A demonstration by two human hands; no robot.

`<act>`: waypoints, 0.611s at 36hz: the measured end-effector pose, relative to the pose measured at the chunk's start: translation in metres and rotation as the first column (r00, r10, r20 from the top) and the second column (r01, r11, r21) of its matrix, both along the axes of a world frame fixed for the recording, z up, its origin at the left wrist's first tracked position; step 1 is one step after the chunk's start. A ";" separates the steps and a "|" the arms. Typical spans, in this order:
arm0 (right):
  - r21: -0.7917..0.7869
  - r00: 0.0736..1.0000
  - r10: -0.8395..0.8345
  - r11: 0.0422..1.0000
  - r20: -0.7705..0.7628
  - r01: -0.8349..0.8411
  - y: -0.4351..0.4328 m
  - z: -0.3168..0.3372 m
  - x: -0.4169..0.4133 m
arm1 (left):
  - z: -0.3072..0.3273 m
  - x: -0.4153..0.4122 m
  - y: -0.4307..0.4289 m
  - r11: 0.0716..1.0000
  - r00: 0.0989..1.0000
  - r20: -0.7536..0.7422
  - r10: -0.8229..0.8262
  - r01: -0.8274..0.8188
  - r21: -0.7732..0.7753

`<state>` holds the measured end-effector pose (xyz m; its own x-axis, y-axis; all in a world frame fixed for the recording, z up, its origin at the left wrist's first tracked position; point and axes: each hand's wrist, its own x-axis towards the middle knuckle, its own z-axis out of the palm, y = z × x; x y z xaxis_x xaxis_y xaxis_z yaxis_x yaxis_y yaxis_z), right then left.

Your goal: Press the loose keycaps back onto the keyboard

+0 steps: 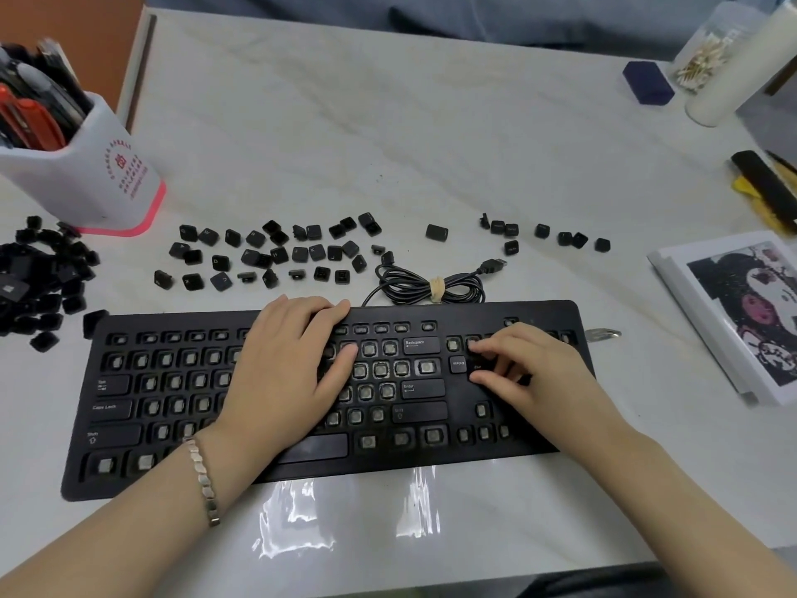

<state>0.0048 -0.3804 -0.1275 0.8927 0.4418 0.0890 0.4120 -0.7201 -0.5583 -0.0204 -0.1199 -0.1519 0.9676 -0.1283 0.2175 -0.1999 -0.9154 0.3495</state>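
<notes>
A black keyboard (129,425) lies on the white table, most of its key sockets bare; Backspace, Enter, Shift, Tab, Caps Lock and Delete keys are in place. Loose black keycaps (267,252) are scattered behind it, with a pile (39,278) at the far left and a smaller row (543,237) at the back right. My left hand (293,364) rests flat on the keyboard's middle, fingers apart, holding nothing. My right hand (526,369) has its fingertips pressing down on the block right of Delete; whether a keycap lies under them is hidden.
The keyboard's coiled USB cable (427,282) lies just behind it. A white pen holder (86,174) stands at the back left. A booklet (742,312) lies at the right, a black-and-yellow tool (763,187) behind it, and jars (711,58) plus a dark blue box (647,82) at the back right.
</notes>
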 end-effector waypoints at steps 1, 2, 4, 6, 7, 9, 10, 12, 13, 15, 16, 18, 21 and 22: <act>-0.003 1.000 0.004 1.000 0.004 -0.004 0.000 0.001 0.000 | 0.000 0.000 0.000 1.000 1.000 -0.003 0.000 0.000 0.002; -0.007 1.000 0.007 1.000 0.009 -0.007 0.000 0.001 0.000 | 0.000 0.000 0.000 1.000 1.000 -0.003 -0.001 0.001 0.002; -0.025 0.999 0.014 1.000 0.029 -0.013 0.001 0.001 -0.001 | 0.000 0.000 0.000 1.000 1.000 -0.002 0.000 0.000 0.001; -0.054 0.999 0.004 0.999 0.049 -0.002 0.002 0.000 -0.002 | 0.000 0.000 0.000 1.000 1.000 -0.002 0.001 -0.001 -0.003; -0.069 0.998 0.000 0.998 0.056 0.004 0.002 0.000 -0.003 | 0.000 0.000 0.000 1.000 1.000 -0.003 0.002 -0.002 -0.004; -0.095 0.997 0.000 0.995 0.071 0.007 0.004 0.000 -0.003 | 0.000 0.000 0.000 1.000 1.000 -0.002 0.003 -0.003 -0.002; -0.108 0.997 0.005 0.994 0.079 0.004 0.004 0.001 -0.003 | 0.000 0.000 0.000 1.000 1.000 -0.002 0.004 -0.004 0.000; -0.138 0.995 0.024 0.990 0.098 -0.010 0.006 0.002 -0.003 | 0.000 0.000 0.000 1.000 1.000 -0.001 0.005 -0.005 0.002; -0.153 0.993 0.032 0.988 0.110 -0.015 0.006 0.003 -0.003 | 0.000 0.000 0.000 1.000 1.000 -0.002 0.005 -0.005 0.002; -0.182 0.990 0.058 0.983 0.129 -0.034 0.007 0.005 -0.003 | 0.000 -0.001 0.000 1.000 1.000 -0.004 0.005 -0.005 -0.001; -0.199 0.988 0.073 0.979 0.133 -0.046 0.008 0.007 -0.002 | 0.000 -0.001 0.000 1.000 1.000 -0.006 0.006 -0.006 -0.001; -0.232 0.985 0.097 0.971 0.140 -0.063 0.008 0.009 0.000 | 0.000 -0.001 0.000 1.000 1.000 -0.007 0.006 -0.006 0.000; -0.273 0.984 0.126 0.958 0.130 -0.087 0.010 0.013 0.002 | 0.000 -0.001 0.000 1.000 1.000 -0.008 0.005 -0.005 0.000; -0.273 0.982 0.126 0.958 0.139 -0.084 0.010 0.013 0.002 | 0.000 -0.001 0.000 1.000 1.000 -0.008 0.005 -0.005 -0.001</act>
